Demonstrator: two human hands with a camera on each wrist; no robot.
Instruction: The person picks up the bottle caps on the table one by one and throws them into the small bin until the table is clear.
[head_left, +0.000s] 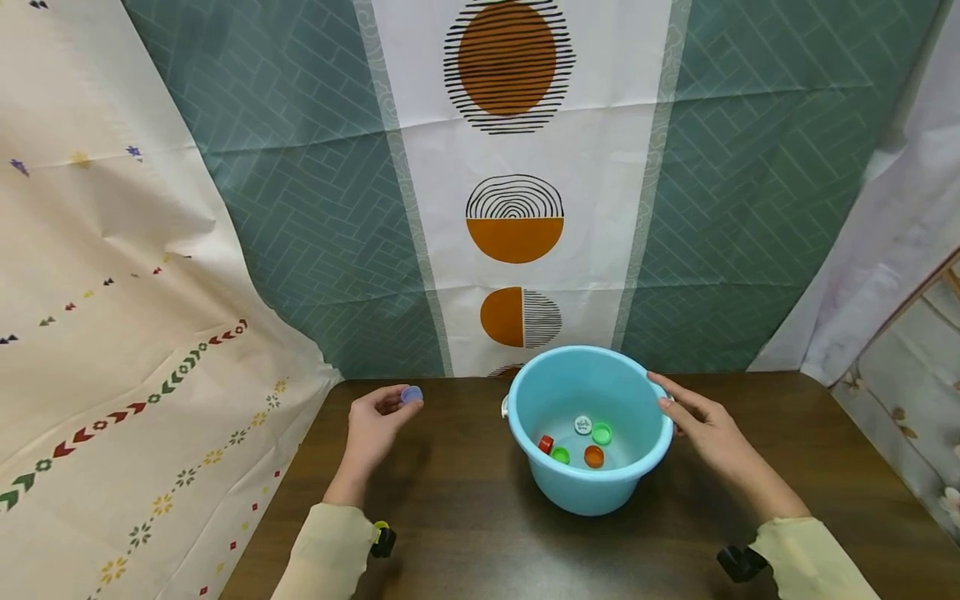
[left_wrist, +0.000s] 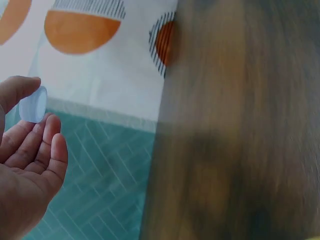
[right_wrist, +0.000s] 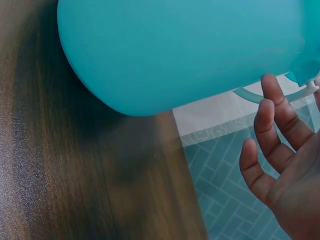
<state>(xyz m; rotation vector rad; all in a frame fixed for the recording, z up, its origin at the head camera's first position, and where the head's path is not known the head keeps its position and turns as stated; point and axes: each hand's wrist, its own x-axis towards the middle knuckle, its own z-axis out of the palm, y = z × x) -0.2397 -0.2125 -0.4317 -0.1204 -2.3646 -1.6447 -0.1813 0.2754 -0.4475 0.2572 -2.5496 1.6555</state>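
My left hand (head_left: 375,429) is raised over the left part of the table and pinches a pale blue-violet bottle cap (head_left: 411,395) between thumb and fingers. In the left wrist view that cap (left_wrist: 33,105) is seen nearly edge-on, above the curled lower fingers. A light blue bucket (head_left: 577,492) stands upright on the table. My right hand (head_left: 708,433) holds its rim at the right side, while the right wrist view shows the other fingers loosely bent by the outer wall. Inside the bucket lie several caps, including a white cap (head_left: 583,425), an orange cap (head_left: 594,456) and a red cap (head_left: 546,444).
The dark wooden table (head_left: 465,533) ends at a patterned curtain (head_left: 517,275) at the back. A cream cloth (head_left: 150,400) with coloured motifs hangs along the left side. The bucket's white handle (right_wrist: 300,93) shows near its rim in the right wrist view.
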